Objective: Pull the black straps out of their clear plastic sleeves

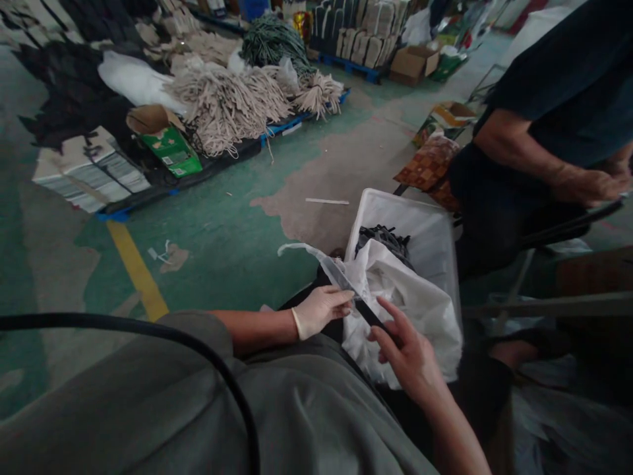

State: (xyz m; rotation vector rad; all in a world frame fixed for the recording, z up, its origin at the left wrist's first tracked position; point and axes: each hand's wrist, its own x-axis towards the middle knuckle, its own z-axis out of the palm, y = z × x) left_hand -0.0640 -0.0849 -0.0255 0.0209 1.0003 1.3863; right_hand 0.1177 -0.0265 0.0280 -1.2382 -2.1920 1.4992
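Black strip (pixel 368 312), long and flat, lies slantwise over a white plastic bag (pixel 420 300), its long axis running from upper left, where a clear sleeve (pixel 332 269) covers it, down to lower right. Left hand (pixel 321 309), gloved, pinches the strip at mid-length, fingers closed on it. Right hand (pixel 408 353), bare, touches its lower end with fingers spread. White bin (pixel 435 227) stands just behind; green floor (pixel 217 231) lies beyond.

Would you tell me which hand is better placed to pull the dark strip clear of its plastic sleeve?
Probably the right hand: its fingers lie on the dark strip's exposed end, while the gloved left hand pinches the plastic sleeve.
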